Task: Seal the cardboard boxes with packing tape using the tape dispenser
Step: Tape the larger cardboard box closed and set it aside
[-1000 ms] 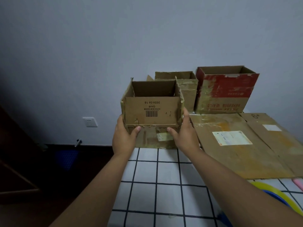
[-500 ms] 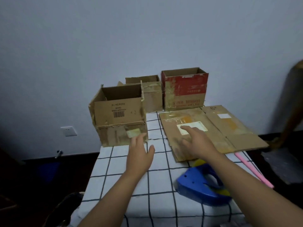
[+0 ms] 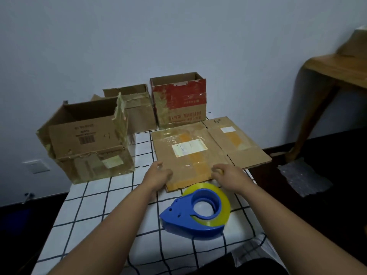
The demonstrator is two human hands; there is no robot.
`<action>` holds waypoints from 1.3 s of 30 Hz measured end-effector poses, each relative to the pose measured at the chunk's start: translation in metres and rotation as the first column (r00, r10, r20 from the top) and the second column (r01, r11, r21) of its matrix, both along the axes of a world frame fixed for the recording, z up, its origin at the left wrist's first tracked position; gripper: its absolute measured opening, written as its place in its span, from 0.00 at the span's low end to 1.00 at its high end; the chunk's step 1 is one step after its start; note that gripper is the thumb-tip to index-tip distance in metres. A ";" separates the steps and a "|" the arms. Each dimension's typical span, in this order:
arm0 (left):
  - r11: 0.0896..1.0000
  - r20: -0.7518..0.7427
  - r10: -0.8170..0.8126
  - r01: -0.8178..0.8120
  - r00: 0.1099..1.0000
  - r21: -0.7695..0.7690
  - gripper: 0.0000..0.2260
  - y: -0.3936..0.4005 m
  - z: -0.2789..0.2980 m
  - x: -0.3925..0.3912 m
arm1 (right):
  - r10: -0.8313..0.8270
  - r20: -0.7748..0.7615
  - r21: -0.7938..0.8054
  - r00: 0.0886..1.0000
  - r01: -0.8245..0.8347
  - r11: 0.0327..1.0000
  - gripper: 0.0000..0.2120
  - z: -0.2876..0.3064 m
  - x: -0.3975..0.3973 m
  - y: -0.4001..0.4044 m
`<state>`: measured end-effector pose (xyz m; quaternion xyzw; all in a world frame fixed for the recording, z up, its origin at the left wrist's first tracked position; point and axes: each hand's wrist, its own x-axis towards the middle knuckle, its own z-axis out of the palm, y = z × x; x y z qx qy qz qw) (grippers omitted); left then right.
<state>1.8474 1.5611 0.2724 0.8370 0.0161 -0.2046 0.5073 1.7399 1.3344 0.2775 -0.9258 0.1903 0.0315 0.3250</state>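
A flattened cardboard box (image 3: 190,155) with a white label lies on the checked tablecloth (image 3: 95,205). My left hand (image 3: 157,174) curls its fingers on the flat box's near left corner. My right hand (image 3: 228,175) curls its fingers over the same near edge, further right. A blue tape dispenser (image 3: 178,217) loaded with yellowish tape lies on its side just in front of that edge, untouched. An open brown box (image 3: 85,139) with a barcode stands at the left, tilted slightly.
A second flattened box (image 3: 238,143) lies to the right of the first. A plain open box (image 3: 139,116) and a red-printed open box (image 3: 178,100) stand against the wall. At the right are a wooden table (image 3: 337,68) and bubble wrap (image 3: 303,175) on the dark floor.
Both hands let go of the barcode box, which now stands at the left. They moved right and down to the near edge of the flattened box. The view panned right.
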 end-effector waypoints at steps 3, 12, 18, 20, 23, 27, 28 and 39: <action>0.988 -0.079 0.106 -0.114 0.991 -0.104 0.29 -0.006 0.003 0.008 | -0.007 -0.001 -0.009 1.000 0.007 1.000 0.16 -0.005 0.001 0.000; 0.909 -0.220 0.130 -0.205 0.967 -0.364 0.19 -0.017 0.021 0.022 | -0.003 0.045 0.004 0.999 0.002 1.000 0.19 0.001 -0.003 0.002; 0.823 -0.219 0.091 -0.197 0.971 -0.533 0.16 -0.021 0.039 0.019 | -0.009 0.090 -0.034 0.996 0.012 0.999 0.22 0.012 -0.007 0.006; 0.809 -0.179 0.108 -0.191 0.978 -0.556 0.17 -0.022 0.045 0.015 | -0.022 0.119 -0.057 0.993 0.029 0.998 0.22 0.017 -0.010 0.008; 0.789 -0.134 0.133 -0.187 0.982 -0.585 0.20 -0.022 0.059 0.008 | -0.074 0.190 -0.069 0.979 0.088 0.994 0.19 0.027 -0.018 0.010; 0.763 -0.067 0.129 -0.142 0.989 -0.630 0.21 -0.017 0.083 -0.007 | -0.166 0.323 -0.102 0.932 0.209 0.973 0.18 0.048 -0.034 0.014; 0.757 -0.049 0.128 -0.130 0.991 -0.641 0.21 -0.015 0.090 -0.013 | -0.185 0.365 -0.112 0.913 0.240 0.964 0.17 0.055 -0.039 0.015; 0.709 0.196 0.234 -0.030 0.952 -0.705 0.23 0.133 0.136 -0.089 | -0.338 0.563 0.022 0.754 0.395 0.918 0.32 0.113 -0.073 0.040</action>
